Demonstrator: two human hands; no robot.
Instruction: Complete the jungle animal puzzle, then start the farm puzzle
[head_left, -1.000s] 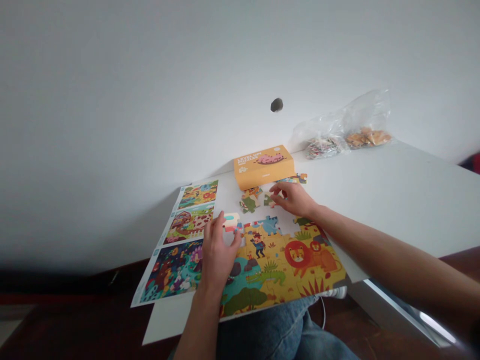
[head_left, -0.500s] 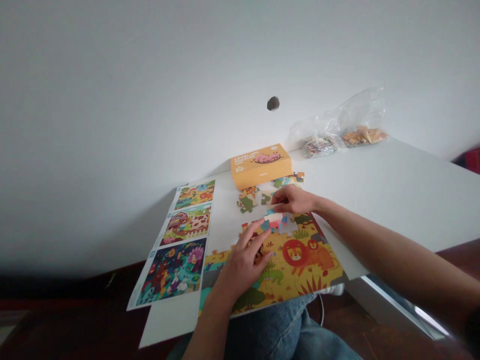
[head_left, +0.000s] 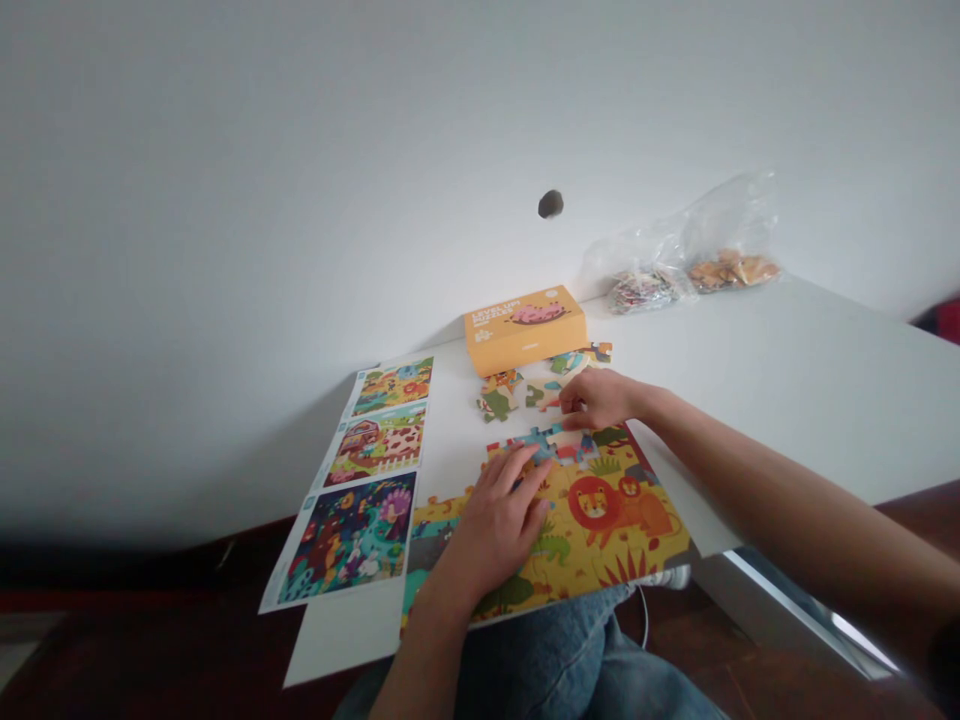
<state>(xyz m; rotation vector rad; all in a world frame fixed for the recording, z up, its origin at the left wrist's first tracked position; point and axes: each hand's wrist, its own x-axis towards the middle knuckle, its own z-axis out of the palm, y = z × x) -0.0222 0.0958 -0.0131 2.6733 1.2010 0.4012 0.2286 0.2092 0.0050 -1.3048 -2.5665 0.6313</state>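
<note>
A partly joined jigsaw [head_left: 600,520] with a lion and yellow ground lies at the near edge of a white table [head_left: 787,380]. My left hand [head_left: 499,520] rests flat on the puzzle's middle, fingers stretched toward its top edge. My right hand [head_left: 600,400] is closed in a pinch on a pale puzzle piece [head_left: 566,435] at the puzzle's upper edge. Several loose pieces [head_left: 499,395] lie just beyond, in front of an orange puzzle box [head_left: 525,328].
A sheet of three printed reference pictures [head_left: 364,480] lies left of the puzzle. Two clear bags of pieces [head_left: 690,265] sit at the back right by the white wall. My jeans-clad knees [head_left: 585,660] are below the table edge.
My left hand moved from the puzzle's left edge to its middle. The pale piece went from the left hand to the right, which now presses it at the top edge.
</note>
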